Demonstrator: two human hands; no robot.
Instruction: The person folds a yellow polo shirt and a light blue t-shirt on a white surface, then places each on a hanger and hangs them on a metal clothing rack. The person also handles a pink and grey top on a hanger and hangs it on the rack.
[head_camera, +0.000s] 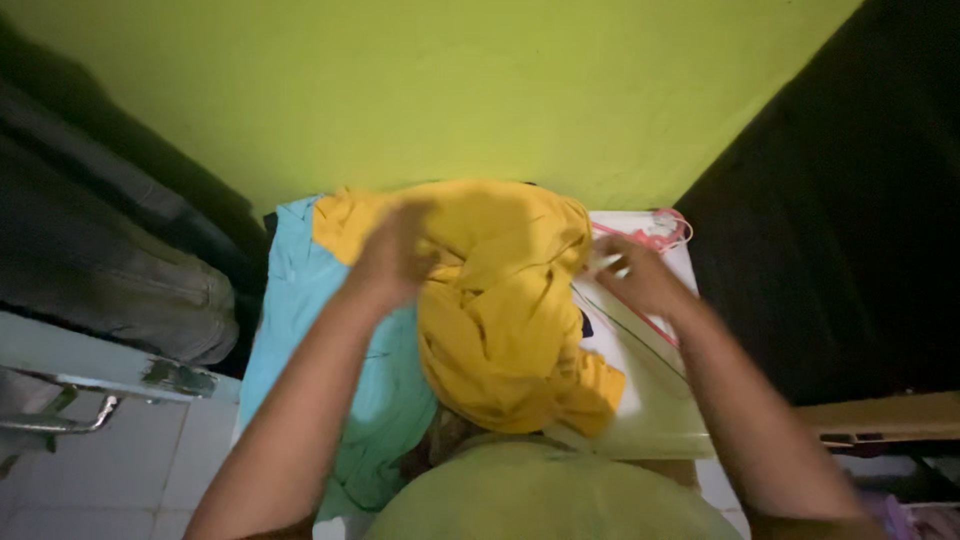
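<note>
A crumpled yellow garment (500, 310) lies heaped on a white surface (650, 400) in front of me. My left hand (395, 255) rests on its upper left part, blurred, fingers bent into the cloth. My right hand (635, 275) is at the garment's right edge, and its fingers pinch a thin white piece there; what that piece is I cannot tell. A light blue cloth (300, 330) is spread under and to the left of the yellow one.
A pink wire hanger (662, 233) lies at the far right of the white surface. A lime green wall (450, 90) rises behind. Grey clothes (110, 270) hang at left, a dark curtain (860, 220) at right. White tiles (120, 460) show below left.
</note>
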